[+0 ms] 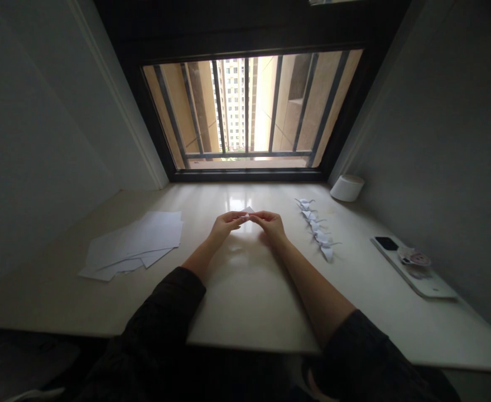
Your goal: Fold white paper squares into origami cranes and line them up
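Between L hand & R hand, small white paper pc is pinched at the fingertips, each grip clamped on it; can't tell if it touches the surface. R of the grip, a row of folded paper figs, then farther R a phone w/ round item on top. L of the grip, overlapping white sheets; beyond the grip, a dark-framed window.

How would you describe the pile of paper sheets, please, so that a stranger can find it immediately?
Below the barred window runs a pale, glossy ledge. On its left side, apart from the left hand, lies a loose, overlapping pile of white sheets. Its papers are flat and large, unlike the small folded paper figures lined up on the right.
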Motion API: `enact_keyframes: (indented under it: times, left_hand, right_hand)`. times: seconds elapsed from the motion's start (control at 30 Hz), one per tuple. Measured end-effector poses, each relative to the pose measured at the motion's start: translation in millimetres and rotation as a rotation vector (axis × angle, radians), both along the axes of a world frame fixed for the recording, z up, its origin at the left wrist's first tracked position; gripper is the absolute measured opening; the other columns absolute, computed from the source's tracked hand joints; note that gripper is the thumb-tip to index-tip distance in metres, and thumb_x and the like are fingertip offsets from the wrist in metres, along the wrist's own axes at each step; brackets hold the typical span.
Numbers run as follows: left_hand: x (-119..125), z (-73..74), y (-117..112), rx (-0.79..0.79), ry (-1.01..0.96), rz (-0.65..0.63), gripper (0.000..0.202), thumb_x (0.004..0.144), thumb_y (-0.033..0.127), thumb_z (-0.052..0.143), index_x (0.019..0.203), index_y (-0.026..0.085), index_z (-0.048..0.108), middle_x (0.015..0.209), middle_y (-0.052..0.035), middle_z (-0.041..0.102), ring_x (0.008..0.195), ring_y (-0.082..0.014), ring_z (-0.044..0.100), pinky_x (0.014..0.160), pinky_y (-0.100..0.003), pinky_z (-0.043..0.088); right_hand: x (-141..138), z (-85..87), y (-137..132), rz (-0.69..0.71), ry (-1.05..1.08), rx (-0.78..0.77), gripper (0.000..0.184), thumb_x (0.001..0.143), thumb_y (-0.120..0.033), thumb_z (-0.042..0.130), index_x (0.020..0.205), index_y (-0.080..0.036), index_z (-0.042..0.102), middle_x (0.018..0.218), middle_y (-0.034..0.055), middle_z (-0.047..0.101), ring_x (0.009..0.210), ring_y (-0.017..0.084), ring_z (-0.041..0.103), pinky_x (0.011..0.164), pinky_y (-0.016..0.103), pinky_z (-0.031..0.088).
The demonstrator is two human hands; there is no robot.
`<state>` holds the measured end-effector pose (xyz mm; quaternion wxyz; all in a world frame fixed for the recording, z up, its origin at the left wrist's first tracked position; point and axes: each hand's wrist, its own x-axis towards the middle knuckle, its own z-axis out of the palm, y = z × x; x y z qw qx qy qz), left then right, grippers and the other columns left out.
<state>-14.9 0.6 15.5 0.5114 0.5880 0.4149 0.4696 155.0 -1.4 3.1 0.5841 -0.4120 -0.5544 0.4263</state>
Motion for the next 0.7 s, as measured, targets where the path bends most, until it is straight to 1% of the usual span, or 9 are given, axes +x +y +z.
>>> enact_keyframes:
  times: [0.1,0.23,0.33,0.5,0.7]
  left_hand:
    - [-3.0,0.5,1.8,-0.023,0.010,-0.008,0.037,0.064,0.043,0.073,0.093,0.020,0.072,0.092,-0.0083,0.071,0.087,-0.0193,0.063,0.071,-0.028,0.049]
    - [-2.4,-1.4,3.9,0.019,-0.004,0.076,0.032,0.061,0.043,0.075,0.080,0.018,0.073,0.081,-0.0080,0.071,0.075,-0.0175,0.063,0.069,-0.029,0.049]
    - [0.1,-2.6,4.1,0.036,-0.054,0.124,0.030,0.059,0.041,0.076,0.076,0.017,0.072,0.079,-0.0074,0.071,0.071,-0.0160,0.063,0.067,-0.029,0.049]
    - [4.4,-3.7,2.8,0.052,-0.138,0.191,0.031,0.058,0.041,0.077,0.075,0.016,0.070,0.078,-0.0064,0.071,0.070,-0.0157,0.063,0.066,-0.029,0.050]
    - [14.0,-6.7,-2.6,0.071,-0.180,0.254,0.031,0.062,0.041,0.074,0.080,0.016,0.069,0.080,-0.0054,0.070,0.074,-0.0153,0.062,0.069,-0.029,0.051]
  right_hand:
    - [0.7,-1.4,1.9,0.018,-0.014,0.000,0.031,0.060,-0.048,0.074,0.076,-0.021,0.074,0.079,0.0058,0.073,0.077,0.023,0.066,0.074,0.033,0.049]
    - [1.0,-5.7,6.0,0.037,-0.008,-0.020,0.029,0.058,-0.045,0.077,0.075,-0.022,0.075,0.078,0.0055,0.073,0.077,0.023,0.067,0.074,0.034,0.049]
    - [0.4,-7.6,7.6,0.055,0.027,-0.032,0.030,0.057,-0.043,0.078,0.078,-0.022,0.075,0.079,0.0055,0.073,0.077,0.023,0.067,0.075,0.035,0.049]
    - [-0.9,-4.6,6.2,0.063,0.079,-0.075,0.035,0.052,-0.043,0.079,0.080,-0.021,0.075,0.078,0.0059,0.073,0.077,0.023,0.067,0.076,0.036,0.050]
    - [-3.1,1.1,2.0,0.001,0.094,-0.049,0.033,0.057,-0.045,0.077,0.079,-0.021,0.075,0.075,0.0065,0.073,0.072,0.021,0.065,0.072,0.035,0.050]
